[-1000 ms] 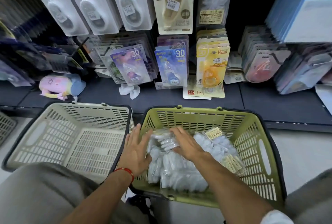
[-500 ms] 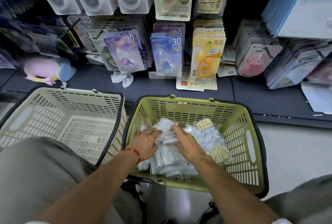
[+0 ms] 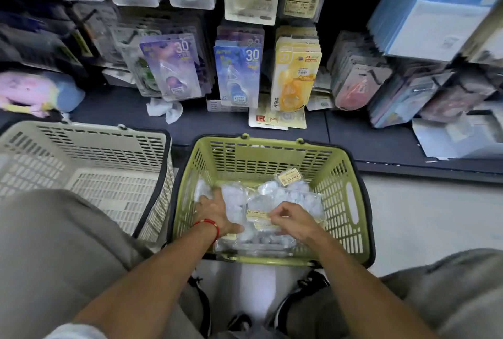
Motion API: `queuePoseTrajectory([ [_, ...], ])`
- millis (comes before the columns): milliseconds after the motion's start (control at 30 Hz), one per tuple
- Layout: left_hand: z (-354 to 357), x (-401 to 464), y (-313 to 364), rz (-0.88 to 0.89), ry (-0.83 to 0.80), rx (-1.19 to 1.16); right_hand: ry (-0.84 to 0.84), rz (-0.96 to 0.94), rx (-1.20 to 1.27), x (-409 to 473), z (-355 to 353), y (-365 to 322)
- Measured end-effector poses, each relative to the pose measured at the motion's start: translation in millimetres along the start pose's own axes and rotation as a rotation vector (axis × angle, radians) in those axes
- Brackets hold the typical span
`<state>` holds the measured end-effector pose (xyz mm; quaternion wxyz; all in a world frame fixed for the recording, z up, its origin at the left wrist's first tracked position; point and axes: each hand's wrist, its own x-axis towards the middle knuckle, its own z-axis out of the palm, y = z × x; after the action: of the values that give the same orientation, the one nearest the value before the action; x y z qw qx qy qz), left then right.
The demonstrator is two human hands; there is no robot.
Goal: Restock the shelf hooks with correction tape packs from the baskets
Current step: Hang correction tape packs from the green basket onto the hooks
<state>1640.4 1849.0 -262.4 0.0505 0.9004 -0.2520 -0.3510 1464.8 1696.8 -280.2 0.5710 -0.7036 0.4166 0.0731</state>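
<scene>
Green basket holds clear packs; left hand and right hand grip them.

On the dark shelf board ahead of me, far left: one pink and blue plush toy, lying on its side. Near the middle of the same board: one crumpled white paper scrap. Upper right: a stack of blue and white boxes, tilted. Below the board, to my right: pale floor. My knees are in grey trousers; dark shoes show between them.
</scene>
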Motion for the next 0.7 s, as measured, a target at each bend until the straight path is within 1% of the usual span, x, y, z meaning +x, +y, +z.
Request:
queuePoseTrajectory([
  [67,-1,-1,1,-0.029,0.006,-0.072,0.098,0.053,0.024,7,9,-5],
  [100,-2,-2,0,-0.029,0.022,-0.115,0.116,0.086,0.040,10,14,-6],
  [133,-4,-3,0,-0.030,0.034,-0.178,0.120,0.132,0.111,11,17,-8],
  [200,-9,-4,-3,-0.059,0.045,-0.376,0.097,0.246,0.308,11,12,-10],
  [233,-11,-5,-5,-0.078,0.041,-0.483,0.097,0.277,0.369,10,5,-11],
  [300,-16,-7,-5,-0.093,0.057,-0.661,0.108,0.276,0.396,7,-15,-17],
  [400,-24,-9,-1,-0.129,0.124,-0.860,0.138,0.206,0.396,-3,-44,-29],
  [433,-25,-10,0,-0.142,0.129,-0.924,0.118,0.162,0.416,-7,-50,-32],
  [500,-26,-15,7,-0.172,0.110,-1.091,0.023,0.054,0.478,-16,-54,-41],
  [533,-26,-19,11,-0.186,0.080,-1.214,-0.029,0.005,0.510,-21,-51,-47],
  [567,-27,-25,16,-0.192,0.007,-1.355,-0.075,-0.030,0.524,-23,-47,-51],
  [600,-26,-30,22,-0.176,-0.099,-1.476,-0.115,-0.060,0.515,-24,-38,-56],
  [633,-22,-33,26,-0.124,-0.196,-1.542,-0.145,-0.092,0.473,-24,-27,-59],
  [667,-17,-36,31,-0.058,-0.230,-1.562,-0.159,-0.125,0.402,-23,-15,-61],
  [700,-10,-36,33,-0.013,-0.209,-1.559,-0.157,-0.158,0.301,-19,-4,-60],
])
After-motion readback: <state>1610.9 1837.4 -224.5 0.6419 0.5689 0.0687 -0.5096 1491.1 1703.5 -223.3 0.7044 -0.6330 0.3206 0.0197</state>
